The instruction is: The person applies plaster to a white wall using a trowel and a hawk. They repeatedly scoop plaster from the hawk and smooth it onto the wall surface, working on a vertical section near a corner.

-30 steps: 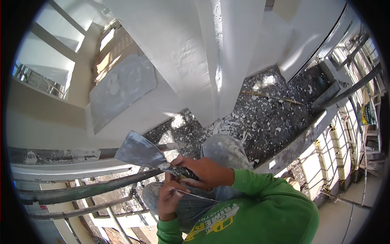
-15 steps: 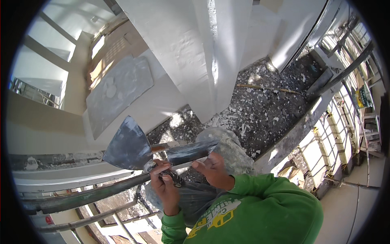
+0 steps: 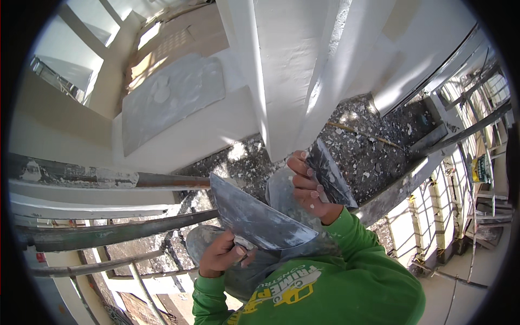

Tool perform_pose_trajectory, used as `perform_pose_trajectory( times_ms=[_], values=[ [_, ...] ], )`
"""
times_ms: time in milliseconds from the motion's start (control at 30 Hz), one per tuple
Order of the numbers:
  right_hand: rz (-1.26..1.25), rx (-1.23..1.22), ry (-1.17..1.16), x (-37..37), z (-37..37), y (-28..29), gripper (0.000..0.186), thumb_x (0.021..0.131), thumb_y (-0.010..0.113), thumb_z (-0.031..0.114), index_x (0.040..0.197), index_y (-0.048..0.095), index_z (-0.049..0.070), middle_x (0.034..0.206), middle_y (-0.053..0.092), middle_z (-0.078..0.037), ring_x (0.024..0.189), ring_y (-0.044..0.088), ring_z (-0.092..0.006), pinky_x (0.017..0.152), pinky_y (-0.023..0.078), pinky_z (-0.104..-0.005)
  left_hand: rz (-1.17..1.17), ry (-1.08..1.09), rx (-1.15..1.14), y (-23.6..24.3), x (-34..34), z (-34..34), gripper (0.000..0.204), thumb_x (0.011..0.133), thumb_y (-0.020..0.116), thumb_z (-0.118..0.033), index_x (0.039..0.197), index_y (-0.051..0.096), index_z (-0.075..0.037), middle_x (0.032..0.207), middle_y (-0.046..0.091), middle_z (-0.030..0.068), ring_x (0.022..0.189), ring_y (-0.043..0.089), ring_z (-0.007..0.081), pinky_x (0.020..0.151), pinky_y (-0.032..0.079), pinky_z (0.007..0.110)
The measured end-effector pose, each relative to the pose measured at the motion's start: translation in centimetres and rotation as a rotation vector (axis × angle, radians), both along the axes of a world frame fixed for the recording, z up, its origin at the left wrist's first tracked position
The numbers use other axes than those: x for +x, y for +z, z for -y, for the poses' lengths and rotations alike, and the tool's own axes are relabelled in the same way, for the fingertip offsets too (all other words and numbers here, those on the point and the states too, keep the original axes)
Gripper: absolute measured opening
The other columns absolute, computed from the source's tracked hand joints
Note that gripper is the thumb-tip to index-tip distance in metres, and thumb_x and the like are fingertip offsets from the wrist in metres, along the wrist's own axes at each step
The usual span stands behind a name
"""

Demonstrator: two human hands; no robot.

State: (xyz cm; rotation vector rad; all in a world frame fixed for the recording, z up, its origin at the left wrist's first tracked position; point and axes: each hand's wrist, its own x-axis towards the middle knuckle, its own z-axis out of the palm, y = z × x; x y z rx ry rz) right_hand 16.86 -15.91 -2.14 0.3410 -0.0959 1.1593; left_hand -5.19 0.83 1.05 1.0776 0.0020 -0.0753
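Head: scraper (image 3: 254, 216) swung rightward in left fingers (image 3: 223, 242).

In the lower middle, the scraper (image 3: 254, 216) is hidden at its grip end by the left hand (image 3: 215, 257), and the trousers (image 3: 284, 181) are partly covered by its blade. Right of centre, one side of the dark plate (image 3: 331, 176) is masked by the right hand (image 3: 310, 190). The column (image 3: 287, 49) is cut off by the top edge, the green shirt (image 3: 346, 287) by the bottom. At far right, the yellow-green object (image 3: 480, 168) is too small to be identified
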Motion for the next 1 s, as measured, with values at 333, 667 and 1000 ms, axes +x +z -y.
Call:
perform_pose_trajectory(
  times_ms=[333,667,1000],
  values=[
    [1.226,-0.986,-0.121,-2.0,1.6,-0.2,0.041,0.085,0.071,0.037,0.103,0.051,0.006,0.088,0.053,0.004,0.083,0.048,-0.0060,0.074,0.044,-0.0259,-0.029,-0.301,0.127,1.3,1.9,-1.9,0.034,0.095,0.049,-0.006,0.126,0.045,0.007,0.072,0.054,0.0055,0.054,0.048,0.0104,0.049,0.037,0.027],
    [0.497,-1.546,-0.792,4.0,11.2,-4.0,0.029,0.086,0.070,0.018,0.105,0.052,0.006,0.087,0.057,0.002,0.072,0.053,-0.0050,0.061,0.045,-0.0209,-0.161,0.212,0.405,2.7,-2.1,-7.6,0.042,0.086,0.064,-0.015,0.119,0.048,0.007,0.081,0.058,0.0116,0.057,0.054,0.0155,0.048,0.041,0.027],
    [1.379,-1.800,-0.624,8.5,12.0,-13.4,0.033,0.078,0.076,0.021,0.098,0.068,-0.005,0.081,0.065,-0.009,0.066,0.057,-0.0119,0.060,0.045,-0.0272,-0.453,-0.124,0.977,2.6,4.0,-6.7,0.031,0.092,0.055,-0.009,0.120,0.050,0.003,0.076,0.054,0.0036,0.054,0.047,0.0100,0.050,0.039,0.024]
  ],
)
